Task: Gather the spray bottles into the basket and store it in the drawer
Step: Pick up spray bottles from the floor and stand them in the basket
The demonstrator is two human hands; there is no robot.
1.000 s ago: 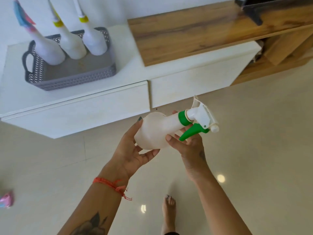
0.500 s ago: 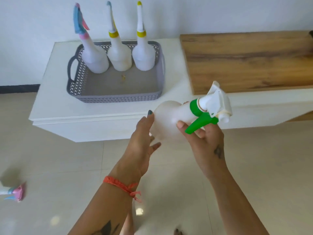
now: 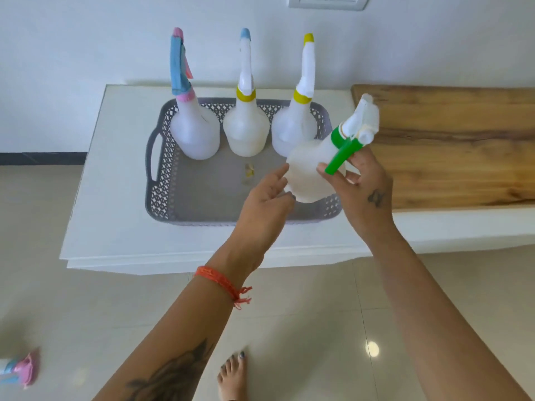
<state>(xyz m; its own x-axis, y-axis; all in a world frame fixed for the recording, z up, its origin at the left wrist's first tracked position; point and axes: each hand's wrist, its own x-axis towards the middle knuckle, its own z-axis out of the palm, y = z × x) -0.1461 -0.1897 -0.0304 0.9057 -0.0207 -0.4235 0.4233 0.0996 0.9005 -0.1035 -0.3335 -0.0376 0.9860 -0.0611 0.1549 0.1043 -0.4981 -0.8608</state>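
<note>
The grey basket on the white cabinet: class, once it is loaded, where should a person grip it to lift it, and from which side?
Grip the basket by the cut-out handle slot in its left end wall, coming in from the left. The matching right end is hidden by the right hand and the green-trigger bottle, so a second handle there is likely but unseen. Three bottles stand upright along the back, so keep it level.
</note>
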